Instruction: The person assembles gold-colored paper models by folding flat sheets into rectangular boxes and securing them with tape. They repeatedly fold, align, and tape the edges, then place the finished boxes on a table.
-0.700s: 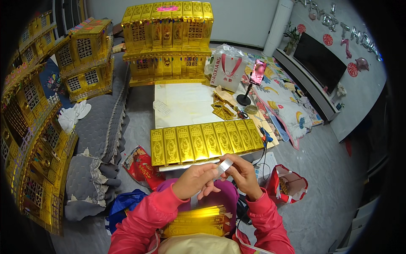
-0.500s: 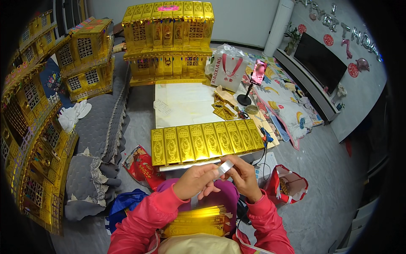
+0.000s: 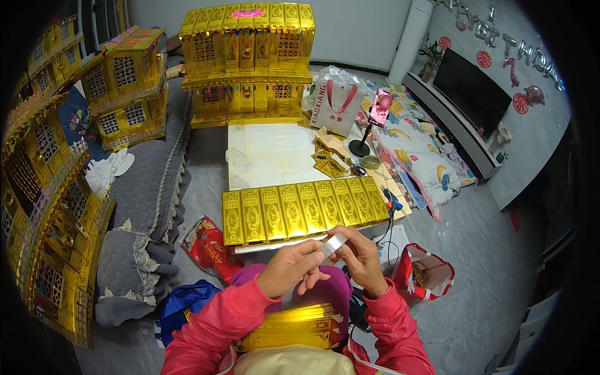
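Between my hands is a narrow roll of shiny, pale tape (image 3: 335, 244), tilted on its edge. My left hand (image 3: 289, 270) pinches its near side with thumb and forefinger, the other fingers loosely curled below. On the far side, my right hand (image 3: 361, 261) has its fingertips closed on the rim; a lifted tape end cannot be made out. Just beyond stands a row of gold embossed paper boxes (image 3: 303, 214), side by side along the near edge of the white table (image 3: 269, 147). Across my lap lies a stack of folded gold card sheets (image 3: 290, 328).
A blue-tipped corded tool (image 3: 392, 201), scissors (image 3: 358, 170) and a phone on a stand (image 3: 380, 109) occupy the table's right side. Gold paper houses (image 3: 247, 69) stand behind and leftward. A red-and-white bag (image 3: 428, 275) sits on the floor at right, a red package (image 3: 211, 247) at left.
Both hands keep hold of the tape roll, which has tipped slightly. The left hand's lower fingers have shifted a little. The boxes have stayed in place.
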Demonstrator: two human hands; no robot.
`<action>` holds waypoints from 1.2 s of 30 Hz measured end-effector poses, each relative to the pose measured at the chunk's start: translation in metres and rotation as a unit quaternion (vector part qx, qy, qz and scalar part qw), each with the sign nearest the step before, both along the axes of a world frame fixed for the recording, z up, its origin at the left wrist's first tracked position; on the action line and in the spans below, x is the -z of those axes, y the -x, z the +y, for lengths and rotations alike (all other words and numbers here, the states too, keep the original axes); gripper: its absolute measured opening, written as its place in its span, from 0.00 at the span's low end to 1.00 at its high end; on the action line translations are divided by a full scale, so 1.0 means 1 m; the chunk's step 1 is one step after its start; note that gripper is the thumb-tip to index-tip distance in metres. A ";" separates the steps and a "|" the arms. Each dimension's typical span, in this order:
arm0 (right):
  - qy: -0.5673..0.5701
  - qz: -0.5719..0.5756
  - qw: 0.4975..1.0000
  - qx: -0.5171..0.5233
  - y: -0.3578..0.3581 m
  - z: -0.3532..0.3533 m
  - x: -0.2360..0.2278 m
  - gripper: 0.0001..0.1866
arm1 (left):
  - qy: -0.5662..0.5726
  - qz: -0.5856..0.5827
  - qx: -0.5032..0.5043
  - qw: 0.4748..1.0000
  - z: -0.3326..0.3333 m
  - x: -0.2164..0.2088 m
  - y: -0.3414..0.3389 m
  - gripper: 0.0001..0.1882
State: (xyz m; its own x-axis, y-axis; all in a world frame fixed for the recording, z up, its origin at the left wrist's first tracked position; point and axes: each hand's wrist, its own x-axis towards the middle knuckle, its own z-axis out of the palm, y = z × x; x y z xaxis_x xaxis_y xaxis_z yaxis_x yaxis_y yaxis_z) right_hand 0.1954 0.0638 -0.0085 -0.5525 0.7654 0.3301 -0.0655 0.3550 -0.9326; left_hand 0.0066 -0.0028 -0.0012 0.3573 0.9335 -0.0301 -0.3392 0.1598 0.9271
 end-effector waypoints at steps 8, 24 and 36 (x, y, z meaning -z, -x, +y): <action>-0.043 -0.035 0.998 0.019 -0.001 -0.004 0.002 0.14 | 0.024 0.003 0.003 1.000 0.000 0.001 0.001 0.15; -0.208 -0.052 0.960 0.179 0.006 0.000 -0.004 0.21 | -0.046 0.035 -0.186 0.981 0.004 0.003 0.008 0.15; -0.360 -0.133 0.905 0.184 0.005 0.003 -0.008 0.25 | -0.116 0.139 -0.252 0.951 0.011 0.012 0.001 0.09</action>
